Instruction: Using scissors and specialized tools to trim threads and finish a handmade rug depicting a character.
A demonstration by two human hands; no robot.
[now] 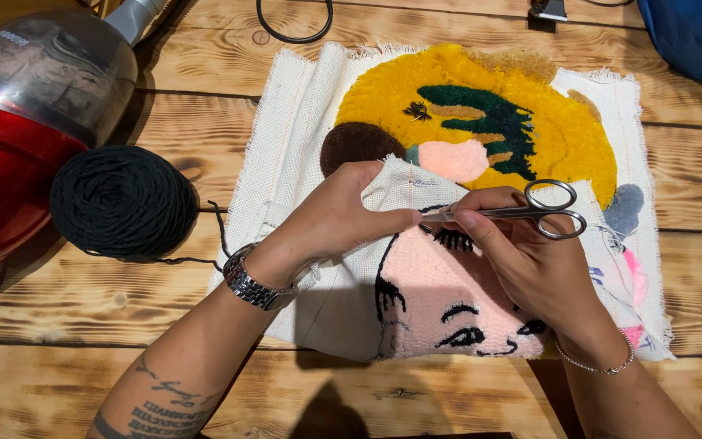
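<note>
Far left, a red vacuum cleaner (18, 138), then a ball of black yarn (123, 201) on the wooden table (83, 309). Now the left hand (331, 219) — fingers curled, pinching a fold of the tufted rug (465, 130), which lies flat mid-table. Right hand (530, 260) grips small steel scissors (530, 213) — blades pointing left, tips at the black tufted line beside the left fingers.

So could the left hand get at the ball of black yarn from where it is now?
Probably yes. The left hand is pinching up a fold of the tufted cloth, but the ball of black yarn lies just to its left on the bare wooden table, with nothing between them. It would have to drop the fold first.
</note>
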